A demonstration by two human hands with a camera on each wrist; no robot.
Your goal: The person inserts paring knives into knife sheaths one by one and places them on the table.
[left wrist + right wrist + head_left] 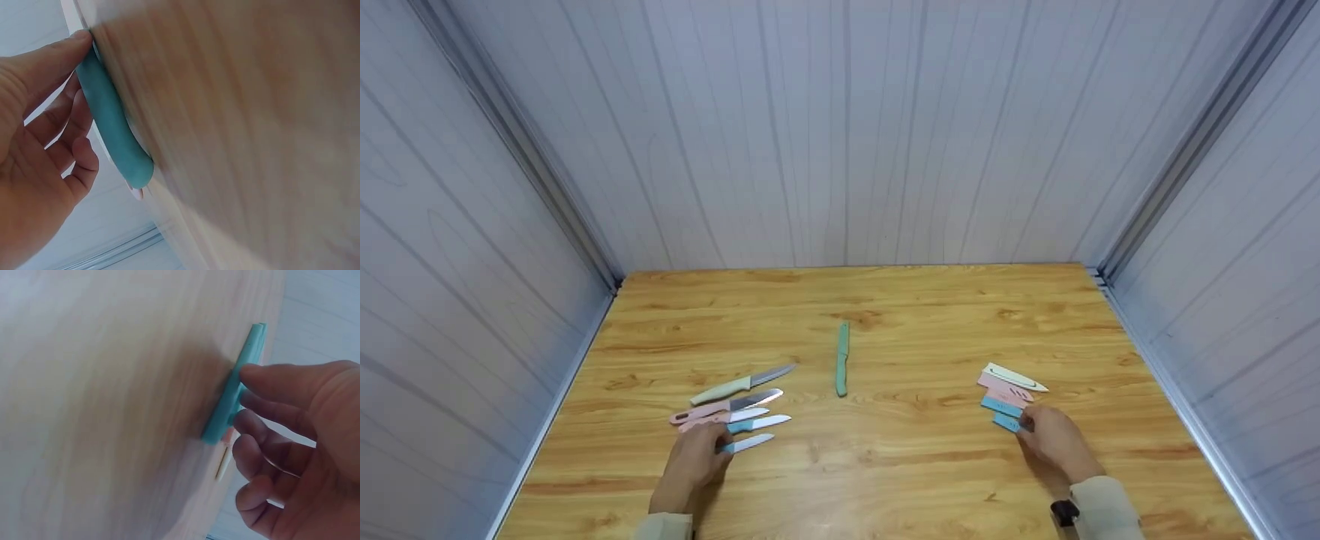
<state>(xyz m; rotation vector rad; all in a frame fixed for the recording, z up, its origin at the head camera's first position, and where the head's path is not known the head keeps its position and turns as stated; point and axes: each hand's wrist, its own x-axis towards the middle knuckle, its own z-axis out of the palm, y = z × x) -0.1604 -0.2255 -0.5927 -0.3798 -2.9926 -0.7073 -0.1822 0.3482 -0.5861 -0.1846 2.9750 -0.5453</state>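
Note:
On the left, my left hand [694,455] pinches the front blue-handled knife [750,443] by its handle. In the left wrist view, the thumb lies at one end of that blue handle [112,115], fingers behind it. Just beyond are another blue-handled knife [765,423], two pink-handled knives and a cream-handled knife [724,390]. At the right, my right hand [1057,442] holds the front blue knife sheath [1006,422] between thumb and fingers, low over the table; the right wrist view shows this sheath [230,391] too. Behind it lie another blue sheath [997,406], pink sheaths [1006,390] and a white sheath [1014,376].
A green knife [841,360], with its blade covered, lies lengthwise in the middle of the wooden table [885,480]. Pale panel walls [840,135] enclose the back and both sides. A dark band [1065,513] is on the right wrist.

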